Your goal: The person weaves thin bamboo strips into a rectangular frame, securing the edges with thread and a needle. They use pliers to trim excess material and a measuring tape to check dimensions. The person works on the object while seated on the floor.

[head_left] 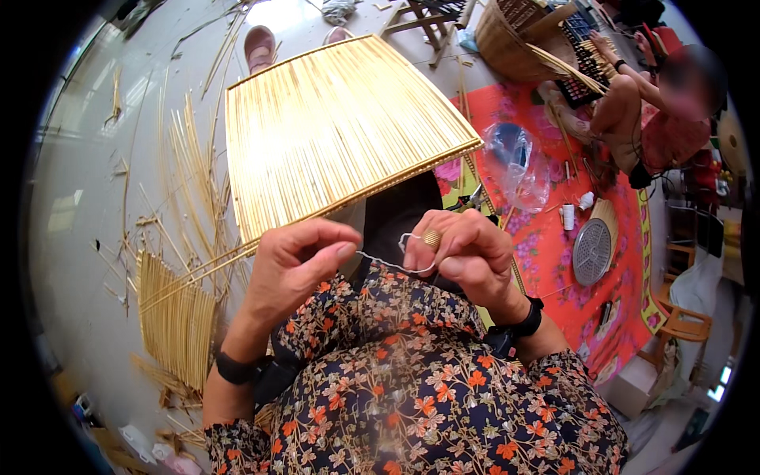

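A thin white thread runs between my two hands in front of my lap. My left hand is closed, with thumb and forefinger pinched at one end of it. My right hand is curled and pinches the thread's other part, where it loops up. On a finger of that hand sits a dimpled gold-coloured thimble ring. No needle can be made out. Beyond my hands, a panel of pale straw-like stalks rests over my legs, bound along its edges. Two long stalks reach from its near left corner past my left hand.
Bundled stalks and loose ones lie on the tiled floor at left. On the red floral mat at right are a thread spool, a grey round perforated disc and a plastic bag. Another person sits beside a wicker basket.
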Demonstrator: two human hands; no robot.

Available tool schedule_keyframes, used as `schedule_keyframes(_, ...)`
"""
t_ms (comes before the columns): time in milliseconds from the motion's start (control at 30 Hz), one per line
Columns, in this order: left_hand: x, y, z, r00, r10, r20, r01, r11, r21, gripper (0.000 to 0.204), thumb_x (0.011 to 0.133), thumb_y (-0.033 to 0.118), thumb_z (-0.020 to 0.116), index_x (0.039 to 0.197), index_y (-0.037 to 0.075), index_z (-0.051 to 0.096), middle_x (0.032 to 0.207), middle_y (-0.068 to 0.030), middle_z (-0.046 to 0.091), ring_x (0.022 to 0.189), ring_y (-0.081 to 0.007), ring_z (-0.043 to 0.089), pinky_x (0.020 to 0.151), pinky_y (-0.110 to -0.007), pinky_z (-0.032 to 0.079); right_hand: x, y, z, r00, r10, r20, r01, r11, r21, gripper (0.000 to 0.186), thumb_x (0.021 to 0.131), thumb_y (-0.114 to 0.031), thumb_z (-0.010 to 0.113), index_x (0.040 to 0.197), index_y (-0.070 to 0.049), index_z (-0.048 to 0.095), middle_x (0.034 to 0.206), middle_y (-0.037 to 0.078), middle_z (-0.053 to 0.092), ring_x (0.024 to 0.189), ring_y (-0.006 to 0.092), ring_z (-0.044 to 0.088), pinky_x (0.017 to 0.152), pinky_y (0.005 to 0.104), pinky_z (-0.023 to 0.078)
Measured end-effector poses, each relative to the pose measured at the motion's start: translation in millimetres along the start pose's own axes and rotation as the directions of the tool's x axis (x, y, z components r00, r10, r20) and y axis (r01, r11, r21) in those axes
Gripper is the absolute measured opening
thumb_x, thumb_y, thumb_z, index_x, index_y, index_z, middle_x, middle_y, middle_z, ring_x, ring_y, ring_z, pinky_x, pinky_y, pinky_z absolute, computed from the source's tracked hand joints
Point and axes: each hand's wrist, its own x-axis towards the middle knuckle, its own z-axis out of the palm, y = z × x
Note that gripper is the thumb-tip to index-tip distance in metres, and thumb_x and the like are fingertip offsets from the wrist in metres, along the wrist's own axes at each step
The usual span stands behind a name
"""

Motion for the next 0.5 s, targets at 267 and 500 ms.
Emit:
schedule_keyframes(267,14.2,-6.5,23.0,0.962,0.222,0.157,-0.191,0.963,-0.189,0.02,0.091,0.001,0.065,0.111,-0.002,0.066,0.104,-0.0038,0.053,0.081,-0.0052,0.058,0.071,-0.019,0.047,0.8,11.5,5.8,0.999,0.009,0.034,-0.008,1.0,-0.022,0.003,0.089,0.002,0.056,0.086,-0.001,0.055,0.083,0.012,0.064,0.081,0.0215,0.062,0.071,0.0343,0.051)
schedule_keyframes(500,7.8,-8.2,10.6,0.987,0.04,0.158,0.002,0.966,-0.257,0.009,0.095,0.006,0.062,0.101,-0.001,0.064,0.099,-0.0041,0.061,0.073,-0.0062,0.061,0.059,-0.017,0.045,-5.5,12.4,6.8,0.994,0.097,0.052,-0.095,0.995,-0.038,0.009,0.088,0.005,0.058,0.085,0.0,0.051,0.08,0.011,0.061,0.074,0.0199,0.059,0.066,0.0321,0.047)
